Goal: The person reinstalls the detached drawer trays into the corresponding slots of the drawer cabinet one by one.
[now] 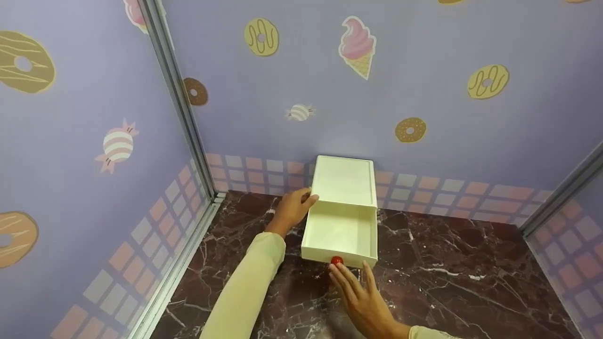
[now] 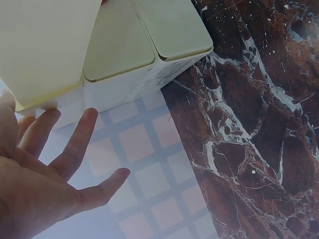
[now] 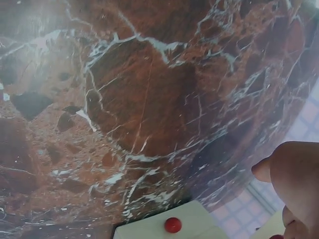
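Note:
In the head view, a white drawer cabinet [image 1: 345,180] stands against the back wall with its top drawer [image 1: 339,230] pulled out, nothing inside it. A red round knob [image 1: 336,260] sits on the drawer's front. My left hand [image 1: 293,209] rests on the cabinet's left side near the top front corner. In the left wrist view, that hand [image 2: 55,169] has its fingers spread. My right hand [image 1: 362,299] is at the drawer's front, its straight fingertips by the knob. In the right wrist view, only part of the right hand [image 3: 299,184] shows.
Lower drawer fronts [image 2: 119,45] show below the pulled-out one in the left wrist view. The cabinet stands on a dark red marble surface [image 1: 452,278]. Purple walls [image 1: 282,84] with sweets printed on them enclose it, with a metal strip [image 1: 181,99] at the left corner.

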### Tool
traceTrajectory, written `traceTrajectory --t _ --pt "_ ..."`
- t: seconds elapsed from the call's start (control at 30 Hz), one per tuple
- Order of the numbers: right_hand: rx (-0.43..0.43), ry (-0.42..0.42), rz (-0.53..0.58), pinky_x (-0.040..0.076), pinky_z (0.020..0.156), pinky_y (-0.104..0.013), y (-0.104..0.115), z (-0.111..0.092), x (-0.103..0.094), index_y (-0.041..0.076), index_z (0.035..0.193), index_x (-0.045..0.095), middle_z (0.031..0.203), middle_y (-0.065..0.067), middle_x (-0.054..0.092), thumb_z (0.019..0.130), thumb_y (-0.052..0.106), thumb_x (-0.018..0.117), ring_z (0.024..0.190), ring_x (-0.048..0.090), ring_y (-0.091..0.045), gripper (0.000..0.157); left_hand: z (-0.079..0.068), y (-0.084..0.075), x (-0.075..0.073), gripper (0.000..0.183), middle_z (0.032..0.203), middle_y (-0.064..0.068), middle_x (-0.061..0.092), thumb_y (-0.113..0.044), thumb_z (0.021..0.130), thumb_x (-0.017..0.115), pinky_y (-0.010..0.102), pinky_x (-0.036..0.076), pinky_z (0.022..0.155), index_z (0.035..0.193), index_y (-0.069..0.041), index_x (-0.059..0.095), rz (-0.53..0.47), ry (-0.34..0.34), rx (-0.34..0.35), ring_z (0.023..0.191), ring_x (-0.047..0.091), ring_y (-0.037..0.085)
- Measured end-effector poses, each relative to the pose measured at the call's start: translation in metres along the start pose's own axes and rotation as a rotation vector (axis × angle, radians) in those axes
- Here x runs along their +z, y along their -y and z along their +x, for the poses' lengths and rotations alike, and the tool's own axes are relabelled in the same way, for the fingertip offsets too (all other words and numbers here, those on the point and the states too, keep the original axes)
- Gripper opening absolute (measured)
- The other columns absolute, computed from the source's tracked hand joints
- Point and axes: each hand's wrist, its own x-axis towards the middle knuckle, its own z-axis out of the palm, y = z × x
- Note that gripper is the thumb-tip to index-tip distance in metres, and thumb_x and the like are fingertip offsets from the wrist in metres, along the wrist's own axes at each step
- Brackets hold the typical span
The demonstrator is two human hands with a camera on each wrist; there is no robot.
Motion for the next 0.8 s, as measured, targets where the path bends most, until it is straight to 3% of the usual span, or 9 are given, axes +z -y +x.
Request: traceTrajectory --t 0.27,0.57,0.7,0.8 --pt "0.001 0.008 -0.029 0.026 0.103 -0.066 -0.007 0.003 0.009 0.005 0.141 0.042 0.151 -0.012 0.031 0.084 0.012 0.028 0.137 0.033 -0.027 0.059 0.001 -0.002 0.0 0.037 0.092 -0.003 0.066 -0.048 0.093 0.051 0.04 0.049 0.077 0.118 -0.023 0.062 0.01 -0.013 -0.009 0.083 0.06 0.016" --pt "0.001 0.017 -0.007 0.025 0.102 -0.068 -0.018 0.015 0.02 0.005 0.139 0.045 0.151 -0.014 0.031 0.082 0.015 0.03 0.137 0.033 -0.029 0.06 0.002 0.001 0.0 0.046 0.113 -0.003 0.067 -0.05 0.092 0.052 0.042 0.049 0.09 0.128 -0.023 0.058 0.007 0.006 -0.053 0.104 0.062 0.018" --pt "0.012 0.063 -0.041 0.023 0.103 -0.067 -0.026 0.021 0.028 0.005 0.142 0.041 0.152 -0.013 0.028 0.083 0.031 0.046 0.139 0.03 -0.029 0.064 0.002 0.001 -0.001 0.047 0.117 0.0 0.065 -0.049 0.093 0.052 0.043 0.047 0.092 0.131 -0.021 0.057 0.015 0.008 -0.049 0.107 0.061 0.021" --pt "0.011 0.122 -0.072 0.022 0.104 -0.067 -0.034 0.025 0.035 0.006 0.144 0.038 0.154 -0.013 0.024 0.075 0.042 0.062 0.141 0.025 -0.029 0.081 0.001 -0.001 -0.003 0.049 0.12 0.0 0.064 -0.05 0.093 0.051 0.044 0.047 0.093 0.132 -0.021 0.055 0.01 0.026 -0.063 0.109 0.06 0.021"
